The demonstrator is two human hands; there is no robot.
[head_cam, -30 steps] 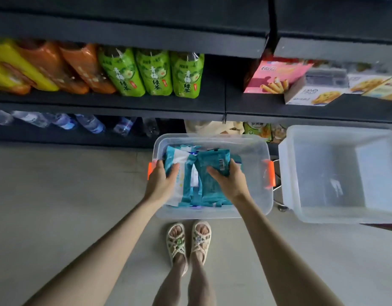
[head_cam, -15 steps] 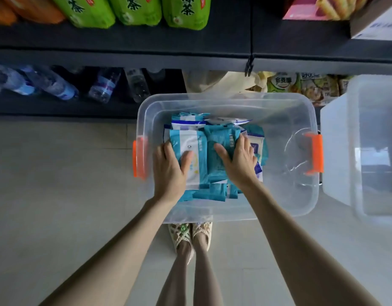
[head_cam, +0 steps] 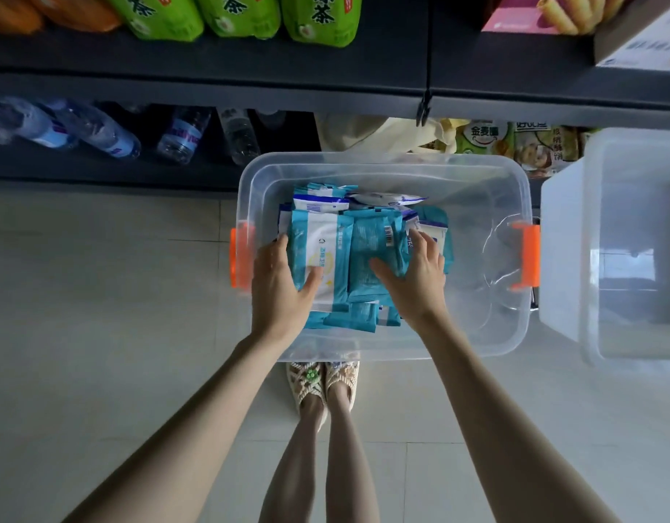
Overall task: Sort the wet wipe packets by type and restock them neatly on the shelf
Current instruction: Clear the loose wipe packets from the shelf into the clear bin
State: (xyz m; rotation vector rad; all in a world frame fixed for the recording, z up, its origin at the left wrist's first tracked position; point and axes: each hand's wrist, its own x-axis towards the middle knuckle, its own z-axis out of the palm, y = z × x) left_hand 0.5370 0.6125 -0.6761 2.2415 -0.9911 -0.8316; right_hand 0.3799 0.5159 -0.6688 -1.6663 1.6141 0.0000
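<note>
A clear plastic bin [head_cam: 477,175] with orange handles stands on the floor in front of the shelf. In its left half lies a pile of teal and white wet wipe packets [head_cam: 367,239]. My left hand [head_cam: 280,288] holds the pile's left side, thumb on a teal-and-white packet [head_cam: 328,258]. My right hand [head_cam: 416,277] grips the right side, thumb on a teal packet with a barcode [head_cam: 375,243], fingers curled over the far edge. The bin's right half holds nothing.
A second clear bin [head_cam: 567,258] sits to the right. The dark shelf [head_cam: 250,84] carries green tea bottles [head_cam: 235,13] and snack boxes [head_cam: 533,13] above, water bottles [head_cam: 99,134] and snack bags [head_cam: 514,141] below. My sandalled feet [head_cam: 322,383] stand just behind the bin.
The view has dropped and drawn nearer to the bin. Both hands stay on the pile; my right hand has slid a little further right over the packets.
</note>
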